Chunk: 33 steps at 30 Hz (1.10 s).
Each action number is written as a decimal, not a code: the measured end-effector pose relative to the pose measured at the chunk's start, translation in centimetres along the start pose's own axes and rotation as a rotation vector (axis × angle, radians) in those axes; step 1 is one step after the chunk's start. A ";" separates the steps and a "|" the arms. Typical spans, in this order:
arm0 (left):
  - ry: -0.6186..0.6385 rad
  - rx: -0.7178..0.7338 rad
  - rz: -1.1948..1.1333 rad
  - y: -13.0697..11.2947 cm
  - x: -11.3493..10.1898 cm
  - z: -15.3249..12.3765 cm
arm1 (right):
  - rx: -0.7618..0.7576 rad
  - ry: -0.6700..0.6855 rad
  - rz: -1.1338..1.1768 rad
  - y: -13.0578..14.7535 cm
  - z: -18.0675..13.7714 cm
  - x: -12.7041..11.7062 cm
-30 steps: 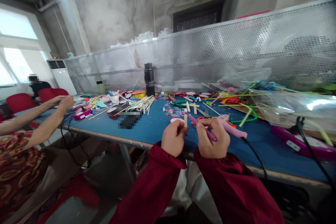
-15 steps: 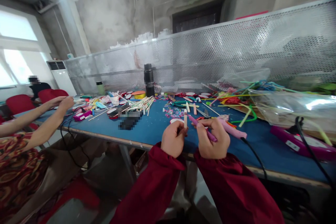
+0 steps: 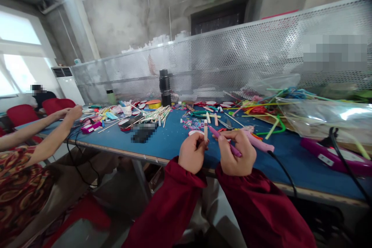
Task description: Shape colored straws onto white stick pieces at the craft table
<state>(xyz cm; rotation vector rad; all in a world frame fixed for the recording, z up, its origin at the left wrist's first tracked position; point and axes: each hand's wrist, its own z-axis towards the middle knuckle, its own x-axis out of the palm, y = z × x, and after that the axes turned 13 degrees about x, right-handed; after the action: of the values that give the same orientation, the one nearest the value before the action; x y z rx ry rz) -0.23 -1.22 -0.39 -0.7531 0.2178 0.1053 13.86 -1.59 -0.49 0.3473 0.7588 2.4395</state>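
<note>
My left hand [image 3: 191, 154] is closed, pinching a short pale stick [image 3: 205, 132] that stands upright between thumb and fingers. A slim purple pen-like tool [image 3: 236, 152] is gripped in my right hand [image 3: 242, 159], its tip close to the stick; whether they touch I cannot tell. Just behind the right hand lies a pink hot glue gun [image 3: 263, 145] with a black cord. Small coloured rings [image 3: 193, 124] are scattered on the blue table [image 3: 177, 139] past my left hand. Beyond them are green-handled pliers [image 3: 197, 114] and two short pale pieces like the held one.
A black thermos [image 3: 165, 87] stands near the perforated metal screen [image 3: 276, 54]. Thin sticks [image 3: 158, 115] lie piled left of centre. At right are a purple power strip [image 3: 334, 157], plastic bags and coloured strips. A co-worker's hands [image 3: 69, 113] are at the far left.
Very little differs. My right hand with the purple tool sits slightly further right; my left hand keeps the pale stick in the same place.
</note>
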 end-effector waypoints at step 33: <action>-0.006 -0.015 0.008 -0.4 0.0 0.0 | 0.061 -0.039 -0.088 0.4 -0.1 0.1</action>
<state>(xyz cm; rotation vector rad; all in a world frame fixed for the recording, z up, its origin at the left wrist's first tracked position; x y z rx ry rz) -0.14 -1.46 -0.14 -0.7670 0.2145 0.1173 13.56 -1.87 -0.34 0.3760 0.8162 2.3243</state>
